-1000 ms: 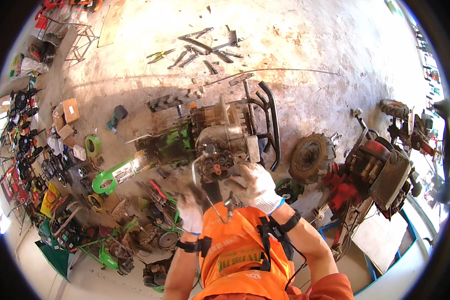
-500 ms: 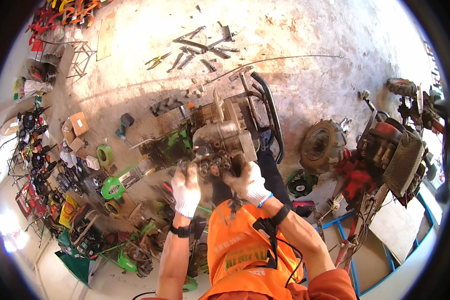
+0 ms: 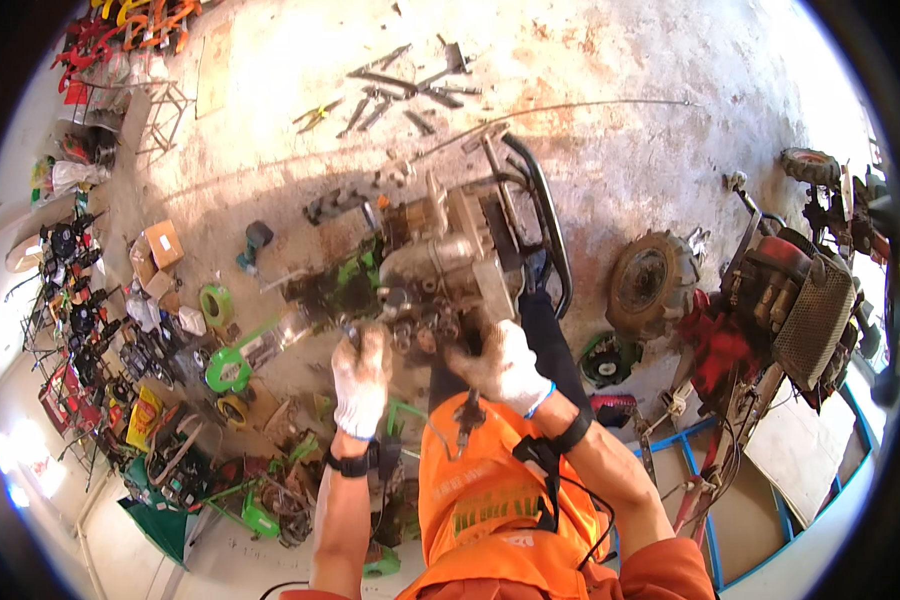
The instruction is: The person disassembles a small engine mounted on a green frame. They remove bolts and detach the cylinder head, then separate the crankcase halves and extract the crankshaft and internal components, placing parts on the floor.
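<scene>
A dirty grey metal engine (image 3: 435,265) with a green, oil-stained frame (image 3: 335,285) stands before me. Both my hands wear white knit gloves with darkened fingers. At the near left edge of its round metal fittings (image 3: 415,332), my left hand (image 3: 362,375) is closed with curled fingers; a small metal piece shows at the fingertips, too small to name. My right hand (image 3: 502,368) grips the engine's near right side, thumb toward the fittings and the other fingertips partly hidden against the metal. A small dark metal part on a thin cord (image 3: 467,415) hangs over my orange apron.
A black bar (image 3: 545,230) curves along the engine's right side. Right of it lie a treaded wheel (image 3: 645,285) and a red-and-black machine (image 3: 780,290). Loose metal bars (image 3: 410,85) and pliers (image 3: 318,117) lie on the far floor. A cordless tool (image 3: 254,243) and cardboard boxes (image 3: 160,250) are at left.
My left hand has shifted slightly left and down from the fittings, and a small metal piece now shows at its fingertips. My right hand stays at the engine. The view has shifted a little.
</scene>
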Demonstrator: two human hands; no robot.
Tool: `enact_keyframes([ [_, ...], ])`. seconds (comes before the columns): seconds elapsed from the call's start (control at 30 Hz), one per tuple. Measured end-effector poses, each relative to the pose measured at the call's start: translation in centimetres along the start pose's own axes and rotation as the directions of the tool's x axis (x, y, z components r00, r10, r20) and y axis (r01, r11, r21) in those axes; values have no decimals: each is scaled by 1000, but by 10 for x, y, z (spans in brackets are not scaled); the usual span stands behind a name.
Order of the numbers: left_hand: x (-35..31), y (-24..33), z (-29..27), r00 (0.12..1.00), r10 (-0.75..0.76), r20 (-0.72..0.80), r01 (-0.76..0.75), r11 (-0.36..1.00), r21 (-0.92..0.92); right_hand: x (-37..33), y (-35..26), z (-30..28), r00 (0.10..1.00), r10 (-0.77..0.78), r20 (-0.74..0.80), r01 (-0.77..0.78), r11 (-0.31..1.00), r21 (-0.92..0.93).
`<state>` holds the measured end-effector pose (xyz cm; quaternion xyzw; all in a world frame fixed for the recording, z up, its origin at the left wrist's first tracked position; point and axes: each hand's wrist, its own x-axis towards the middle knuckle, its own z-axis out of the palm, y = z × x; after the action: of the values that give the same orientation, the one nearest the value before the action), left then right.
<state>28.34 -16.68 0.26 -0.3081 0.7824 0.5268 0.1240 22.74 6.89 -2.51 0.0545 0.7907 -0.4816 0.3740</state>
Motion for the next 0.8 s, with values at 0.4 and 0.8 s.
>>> enact_keyframes([
  [0.4, -13, 5, -6, 879, 446, 169, -450, 658, 604, -10, -35, -26, 984, 146, 107, -156, 983, 97],
  [0.8, -9, 35, 23, 961, -276, -17, 252, 901, -354, -3, -17, -19, 987, 73, 141, -111, 954, 277],
])
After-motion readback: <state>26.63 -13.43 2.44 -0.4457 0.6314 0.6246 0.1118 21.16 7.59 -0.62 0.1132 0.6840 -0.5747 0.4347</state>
